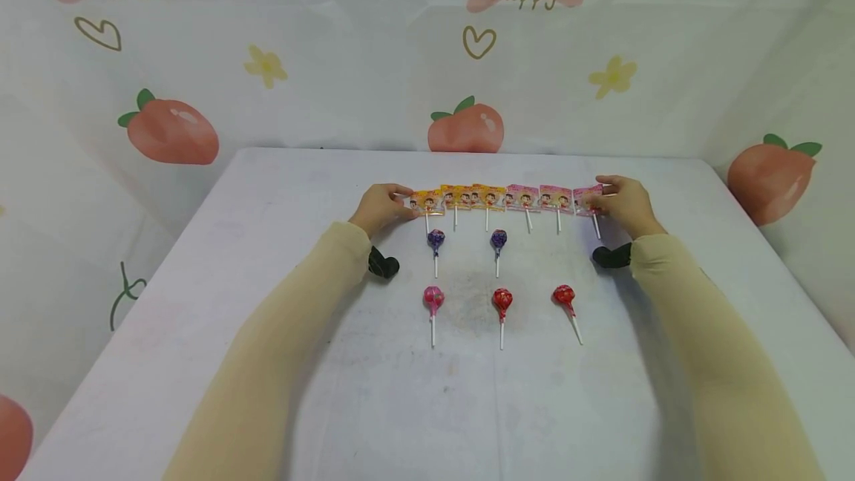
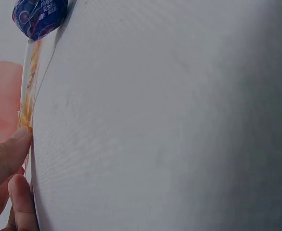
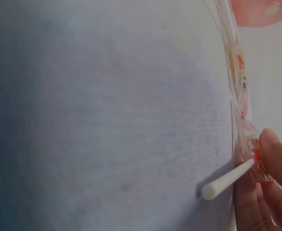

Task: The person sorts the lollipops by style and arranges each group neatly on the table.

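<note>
Along the far part of the table runs a row of flat-wrapped lollipops, three orange ones on the left and three pink ones on the right. My left hand [image 1: 381, 206] pinches the outer edge of the leftmost orange-wrapped lollipop [image 1: 427, 202] between thumb and fingers. At the row's other end, my right hand [image 1: 631, 205] pinches the rightmost pink-wrapped lollipop [image 1: 586, 199]. Its white stick [image 3: 227, 180] points toward the camera in the right wrist view. Neighbouring wrappers touch or overlap in places, such as the middle orange-wrapped lollipop [image 1: 456, 197].
Nearer me lie two purple-blue ball lollipops [image 1: 499, 238], one also high in the left wrist view. Closer still are a pink ball lollipop [image 1: 433, 296] and two red ball lollipops [image 1: 502, 299]. Behind the white table [image 1: 467, 407] hangs a peach-printed cloth [image 1: 374, 43].
</note>
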A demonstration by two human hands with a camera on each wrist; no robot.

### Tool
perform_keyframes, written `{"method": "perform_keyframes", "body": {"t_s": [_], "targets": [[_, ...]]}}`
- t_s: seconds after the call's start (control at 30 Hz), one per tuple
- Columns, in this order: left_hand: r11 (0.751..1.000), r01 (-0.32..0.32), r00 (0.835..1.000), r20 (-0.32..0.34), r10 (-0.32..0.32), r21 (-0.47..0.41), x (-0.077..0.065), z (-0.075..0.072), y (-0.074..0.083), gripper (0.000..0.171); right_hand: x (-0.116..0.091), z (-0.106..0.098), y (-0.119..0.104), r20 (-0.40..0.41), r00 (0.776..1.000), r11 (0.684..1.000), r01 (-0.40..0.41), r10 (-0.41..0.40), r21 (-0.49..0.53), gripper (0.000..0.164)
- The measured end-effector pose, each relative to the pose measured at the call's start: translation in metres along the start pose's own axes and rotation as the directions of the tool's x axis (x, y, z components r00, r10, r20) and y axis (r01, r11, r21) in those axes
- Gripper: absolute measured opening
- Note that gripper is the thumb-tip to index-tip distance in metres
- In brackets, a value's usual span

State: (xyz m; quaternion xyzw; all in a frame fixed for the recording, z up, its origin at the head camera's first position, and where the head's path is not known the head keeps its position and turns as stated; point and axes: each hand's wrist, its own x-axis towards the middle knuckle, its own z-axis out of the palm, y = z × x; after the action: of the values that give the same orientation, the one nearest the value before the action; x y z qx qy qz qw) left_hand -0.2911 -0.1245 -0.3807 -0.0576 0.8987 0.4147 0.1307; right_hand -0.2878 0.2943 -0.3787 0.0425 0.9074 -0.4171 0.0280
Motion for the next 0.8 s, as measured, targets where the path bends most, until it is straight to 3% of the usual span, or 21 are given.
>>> {"method": "perform_keyframes", "body": {"t_s": [0.4, 0.8], "targets": [[1.0, 0.018, 1.0, 0.002, -0.018, -0.002, 0.002, 0.001, 0.0036, 0.052, 0.0, -0.0023, -0.0044, -0.026, 0.999, 0.993, -0.035, 0.032, -0.116, 0.06], [1.0, 0.008, 1.0, 0.01, -0.008, 0.001, 0.001, -0.0005, 0.0009, 0.052, 0.0013, -0.0044, -0.0065, 0.036, 0.996, 0.984, -0.08, 0.087, -0.158, 0.058]]}}
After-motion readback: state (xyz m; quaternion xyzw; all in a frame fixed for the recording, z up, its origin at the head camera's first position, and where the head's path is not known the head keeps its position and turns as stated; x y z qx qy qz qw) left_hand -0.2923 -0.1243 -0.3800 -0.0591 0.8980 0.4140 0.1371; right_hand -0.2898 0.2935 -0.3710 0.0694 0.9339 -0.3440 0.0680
